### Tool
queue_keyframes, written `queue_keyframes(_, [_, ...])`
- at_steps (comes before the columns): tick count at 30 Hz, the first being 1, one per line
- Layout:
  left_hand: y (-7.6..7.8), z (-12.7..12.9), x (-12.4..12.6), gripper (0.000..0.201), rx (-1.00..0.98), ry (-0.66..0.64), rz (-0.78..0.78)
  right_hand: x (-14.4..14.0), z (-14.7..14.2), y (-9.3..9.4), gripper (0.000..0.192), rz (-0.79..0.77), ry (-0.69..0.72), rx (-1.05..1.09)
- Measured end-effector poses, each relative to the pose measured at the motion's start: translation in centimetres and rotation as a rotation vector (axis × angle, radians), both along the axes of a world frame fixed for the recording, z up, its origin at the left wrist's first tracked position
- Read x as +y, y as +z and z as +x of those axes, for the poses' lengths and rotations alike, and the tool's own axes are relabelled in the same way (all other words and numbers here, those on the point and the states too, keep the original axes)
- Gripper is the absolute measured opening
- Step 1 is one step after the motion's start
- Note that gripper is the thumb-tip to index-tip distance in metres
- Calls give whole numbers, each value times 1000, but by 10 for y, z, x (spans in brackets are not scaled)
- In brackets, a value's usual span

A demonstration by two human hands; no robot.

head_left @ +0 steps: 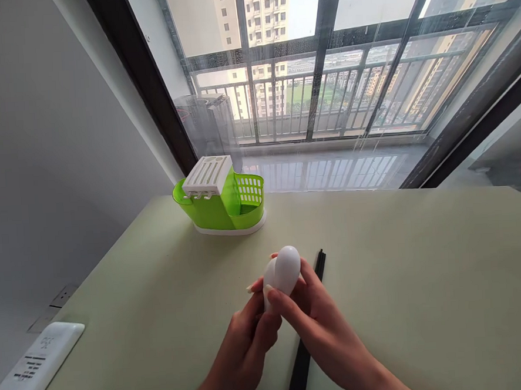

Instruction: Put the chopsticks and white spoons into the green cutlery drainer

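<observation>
Two smooth white rounded pieces, which look like spoon bowls, lie one against the other in my hands, and the lower ends are hidden by my fingers. My left hand is closed around the lower part of these white spoons. My right hand grips them too, its thumb pressed on the front and its fingers behind. Under my right hand, a bundle of slim black chopsticks lies on the table, partly covered by the hand.
A lime-green utensil holder with a white slotted top and hooks stands at the table's back left. On the pale table, a white oblong object with printed labels lies at the left edge. A large window rises behind.
</observation>
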State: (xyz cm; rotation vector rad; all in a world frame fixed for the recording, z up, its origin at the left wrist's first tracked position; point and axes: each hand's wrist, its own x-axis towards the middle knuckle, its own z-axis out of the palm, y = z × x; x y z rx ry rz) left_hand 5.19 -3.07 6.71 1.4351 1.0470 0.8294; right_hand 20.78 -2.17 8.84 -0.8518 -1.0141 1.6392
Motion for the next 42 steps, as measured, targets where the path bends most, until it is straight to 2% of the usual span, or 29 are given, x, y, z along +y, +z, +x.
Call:
queue_keyframes(3, [4, -1, 1, 41, 69, -65, -8, 3, 6, 5, 37, 5, -70, 40])
queue_keyframes(7, [5, 0, 0, 40, 121, -120, -48, 9, 16, 9, 44, -47, -148, 97])
queue_keyframes(11, [5, 4, -2, 40, 112, -123, -103, 12, 23, 9, 60, -117, -145, 170])
queue_keyframes(15, [5, 7, -5, 40, 123, -146, -131, 13, 24, 7, 70, -132, -120, 133])
queue_keyframes(21, [2, 10, -11, 44, 15, -255, -225, 20, 28, 8, 47, -133, -256, 83])
queue_keyframes(26, [-4, 10, -8, 47, 66, -181, -88, 34, 53, 18, 44, -139, -389, 88])
queue_keyframes(31, [-11, 8, -3, 38, 174, -44, 11, 48, 88, 26, 48, -115, -355, -131])
queue_keyframes(37, [-16, 7, -3, 34, 208, 0, 6, 58, 114, 11, 55, -93, -307, -521])
queue_keyframes(42, [-16, 8, -3, 29, 233, 3, 20, 61, 125, 2, 58, -74, -172, -750])
